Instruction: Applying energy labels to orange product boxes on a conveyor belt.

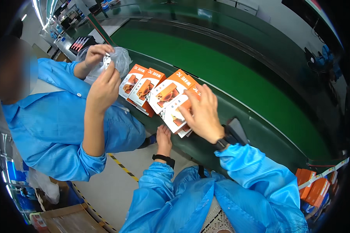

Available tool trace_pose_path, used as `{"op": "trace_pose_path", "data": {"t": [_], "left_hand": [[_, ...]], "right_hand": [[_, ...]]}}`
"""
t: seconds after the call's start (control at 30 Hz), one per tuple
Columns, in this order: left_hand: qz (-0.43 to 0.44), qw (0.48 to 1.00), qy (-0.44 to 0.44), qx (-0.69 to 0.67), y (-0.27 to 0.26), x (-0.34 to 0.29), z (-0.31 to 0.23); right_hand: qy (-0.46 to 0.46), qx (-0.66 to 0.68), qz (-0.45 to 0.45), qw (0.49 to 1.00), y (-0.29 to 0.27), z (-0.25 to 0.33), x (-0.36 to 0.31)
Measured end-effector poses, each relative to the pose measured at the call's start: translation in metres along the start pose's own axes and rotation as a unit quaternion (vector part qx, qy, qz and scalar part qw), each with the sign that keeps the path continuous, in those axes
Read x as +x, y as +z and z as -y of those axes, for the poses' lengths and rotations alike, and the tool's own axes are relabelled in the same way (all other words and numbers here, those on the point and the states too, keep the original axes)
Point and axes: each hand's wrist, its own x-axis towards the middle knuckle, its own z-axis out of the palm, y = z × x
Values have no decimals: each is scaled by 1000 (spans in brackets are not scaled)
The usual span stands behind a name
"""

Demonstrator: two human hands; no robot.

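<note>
My right hand [204, 112] lies over the nearest orange-and-white carton [175, 115] with its fingers spread, the fingertips touching its upper face. That carton overlaps another orange-and-white carton [171, 90] beside it. My left hand [164, 139] is low at the near edge of the bench, just short of the cartons; its fingers point toward them, loosely extended, and I see nothing in them. Two more such cartons [146, 88] lean in a row to the left. A co-worker's hands [105, 83] at the left pinch a small white printed piece [107, 61].
A green conveyor belt [221, 73] runs behind the cartons. Beside my right wrist lies a flat dark grey object [238, 131]. A clear plastic bag [121, 62] sits past the co-worker's arms. More orange cartons [318, 191] are at the far right, beyond the bench's end.
</note>
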Motion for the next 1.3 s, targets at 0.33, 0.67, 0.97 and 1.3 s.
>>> {"op": "trace_pose_path", "data": {"t": [0.33, 0.67, 0.97, 1.3], "left_hand": [[-86, 978, -189, -5, 25, 12, -10], [163, 949, -238, -128, 32, 7, 58], [196, 951, -116, 209, 72, -20, 74], [265, 649, 345, 624, 181, -28, 19]], "right_hand": [[248, -17, 35, 968, 45, -70, 34], [341, 247, 303, 855, 21, -129, 21], [365, 397, 221, 813, -78, -181, -62], [541, 168, 57, 822, -42, -236, -283]]}}
